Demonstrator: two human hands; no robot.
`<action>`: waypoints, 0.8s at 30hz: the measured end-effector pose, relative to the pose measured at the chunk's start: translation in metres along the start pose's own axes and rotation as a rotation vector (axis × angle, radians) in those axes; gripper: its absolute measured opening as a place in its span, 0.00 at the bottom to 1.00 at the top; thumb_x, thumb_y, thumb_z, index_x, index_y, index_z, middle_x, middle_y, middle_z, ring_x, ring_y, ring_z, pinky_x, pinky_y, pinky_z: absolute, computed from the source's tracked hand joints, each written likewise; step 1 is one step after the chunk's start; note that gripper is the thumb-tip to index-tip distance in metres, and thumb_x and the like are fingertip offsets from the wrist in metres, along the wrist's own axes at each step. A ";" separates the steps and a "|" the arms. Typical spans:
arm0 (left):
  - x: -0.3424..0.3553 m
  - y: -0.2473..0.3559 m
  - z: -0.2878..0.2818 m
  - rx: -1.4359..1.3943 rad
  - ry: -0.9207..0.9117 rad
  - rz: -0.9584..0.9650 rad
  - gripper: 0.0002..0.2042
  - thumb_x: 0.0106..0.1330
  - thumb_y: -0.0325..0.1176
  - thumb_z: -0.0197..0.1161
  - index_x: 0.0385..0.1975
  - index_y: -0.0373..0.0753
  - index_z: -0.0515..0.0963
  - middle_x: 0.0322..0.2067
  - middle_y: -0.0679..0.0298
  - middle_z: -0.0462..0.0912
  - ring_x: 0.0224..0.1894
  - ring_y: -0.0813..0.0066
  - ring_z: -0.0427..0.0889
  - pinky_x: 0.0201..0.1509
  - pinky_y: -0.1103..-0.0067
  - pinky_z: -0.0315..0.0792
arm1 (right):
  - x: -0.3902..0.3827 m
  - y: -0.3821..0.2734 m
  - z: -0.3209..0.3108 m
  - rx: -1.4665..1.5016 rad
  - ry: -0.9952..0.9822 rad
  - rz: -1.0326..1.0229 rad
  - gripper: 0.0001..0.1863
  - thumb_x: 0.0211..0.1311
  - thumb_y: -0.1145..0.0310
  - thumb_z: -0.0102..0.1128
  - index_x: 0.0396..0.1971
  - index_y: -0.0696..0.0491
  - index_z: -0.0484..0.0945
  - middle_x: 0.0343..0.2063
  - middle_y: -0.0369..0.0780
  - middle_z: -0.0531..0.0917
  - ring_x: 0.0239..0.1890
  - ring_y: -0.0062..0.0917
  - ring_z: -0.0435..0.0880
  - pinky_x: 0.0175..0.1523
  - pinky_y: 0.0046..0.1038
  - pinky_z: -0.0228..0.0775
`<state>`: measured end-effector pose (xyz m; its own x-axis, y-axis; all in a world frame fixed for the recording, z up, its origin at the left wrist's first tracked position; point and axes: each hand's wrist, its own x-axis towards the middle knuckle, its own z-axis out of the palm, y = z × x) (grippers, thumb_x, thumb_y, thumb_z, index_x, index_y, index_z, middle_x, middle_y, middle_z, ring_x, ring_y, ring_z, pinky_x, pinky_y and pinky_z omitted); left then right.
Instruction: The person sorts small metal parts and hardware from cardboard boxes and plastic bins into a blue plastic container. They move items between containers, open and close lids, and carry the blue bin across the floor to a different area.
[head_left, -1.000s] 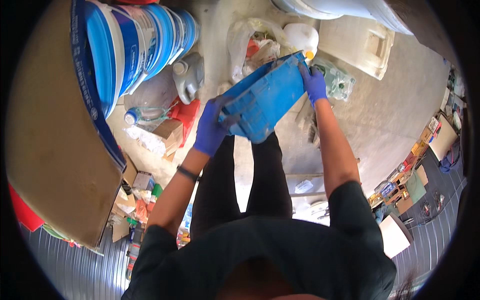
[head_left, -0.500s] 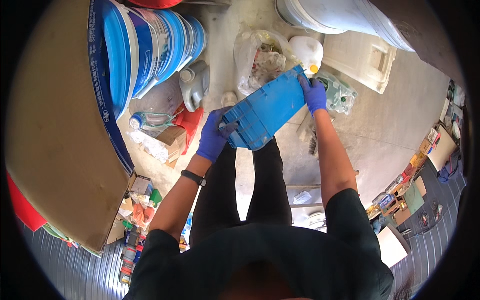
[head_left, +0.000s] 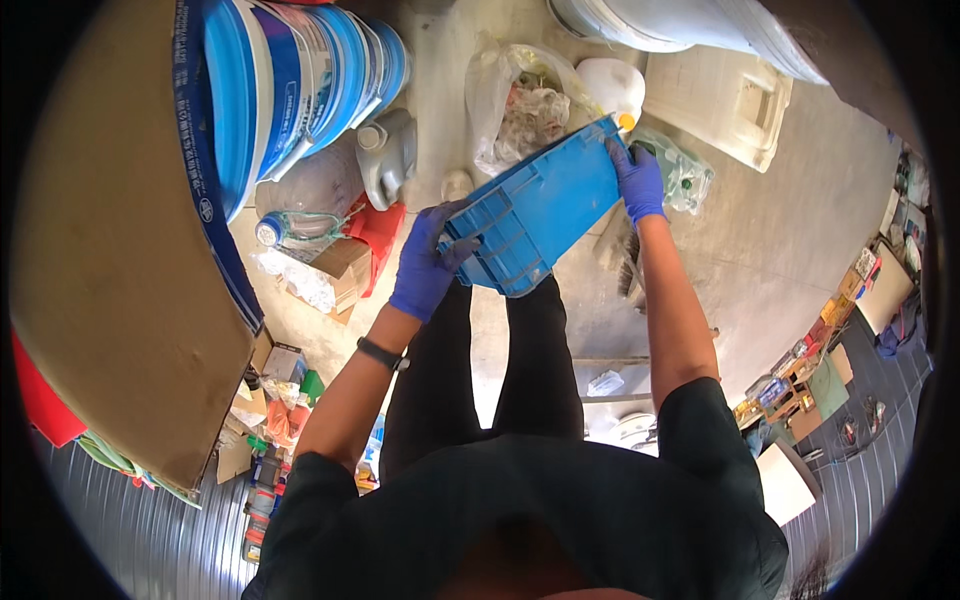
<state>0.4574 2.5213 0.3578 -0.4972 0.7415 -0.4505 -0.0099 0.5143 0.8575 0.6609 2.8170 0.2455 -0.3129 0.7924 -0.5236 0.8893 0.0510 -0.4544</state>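
A blue plastic crate hangs in front of my legs, tilted, with its upper right end raised. My left hand, in a purple glove, grips the ribbed lower left end, thumb on the near side. At the opposite end my right hand, gloved the same way, is closed on the rim. The crate's inside is turned away and hidden. Just beyond it on the floor stand a clear bag of crumpled waste and a white jug with a yellow cap.
Blue-and-white buckets lie stacked at the left, beside a large cardboard box. A grey jug and a red container stand near my left hand. Green bottles in plastic wrap and a pale lid lie to the right.
The crate has turned slightly in my hands, showing more of its broad blue face. My right hand has shifted a little right and down with its end.
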 end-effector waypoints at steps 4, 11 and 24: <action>-0.012 -0.003 0.004 0.000 0.003 0.033 0.24 0.57 0.32 0.69 0.55 0.39 0.73 0.49 0.57 0.77 0.52 0.60 0.75 0.57 0.71 0.68 | -0.013 -0.006 -0.006 0.104 -0.060 0.009 0.33 0.56 0.41 0.62 0.30 0.64 0.81 0.24 0.52 0.82 0.30 0.39 0.83 0.39 0.35 0.73; -0.019 0.007 0.015 0.153 -0.132 0.125 0.28 0.45 0.34 0.78 0.50 0.43 0.77 0.48 0.56 0.75 0.56 0.56 0.73 0.58 0.68 0.70 | -0.044 0.047 0.006 0.375 -0.083 0.083 0.29 0.62 0.49 0.62 0.46 0.64 0.79 0.38 0.47 0.85 0.37 0.31 0.83 0.45 0.29 0.73; -0.063 0.023 0.015 0.560 -0.349 0.313 0.26 0.39 0.37 0.77 0.43 0.46 0.80 0.45 0.58 0.72 0.55 0.52 0.71 0.57 0.65 0.69 | -0.124 0.108 0.008 0.681 -0.188 0.210 0.32 0.64 0.60 0.63 0.62 0.62 0.68 0.54 0.45 0.79 0.53 0.27 0.78 0.59 0.26 0.68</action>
<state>0.5015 2.4925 0.4021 -0.0974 0.9359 -0.3386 0.5791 0.3300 0.7455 0.7929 2.7198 0.2559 -0.2652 0.6230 -0.7359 0.5517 -0.5278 -0.6457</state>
